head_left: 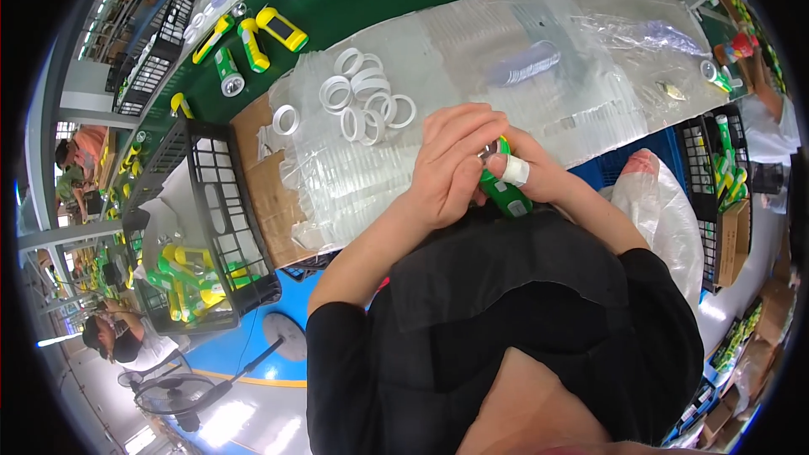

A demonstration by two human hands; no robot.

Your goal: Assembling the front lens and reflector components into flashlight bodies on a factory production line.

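Observation:
Both hands hold a green and yellow flashlight [504, 191] close to my chest. My left hand [451, 164] covers its head from the left, fingers curled over the round front end. My right hand [539, 170], with a white bandage on one finger, grips the green body from the right. On the clear plastic sheet [506, 59] just beyond my hands lie several white rings [364, 101].
A black crate [215, 219] with green and yellow flashlights stands at my left. More flashlights [253, 42] lie on the green belt beyond. Another black crate [716, 160] stands at my right. A fan [181, 392] stands on the floor; other people work at the left.

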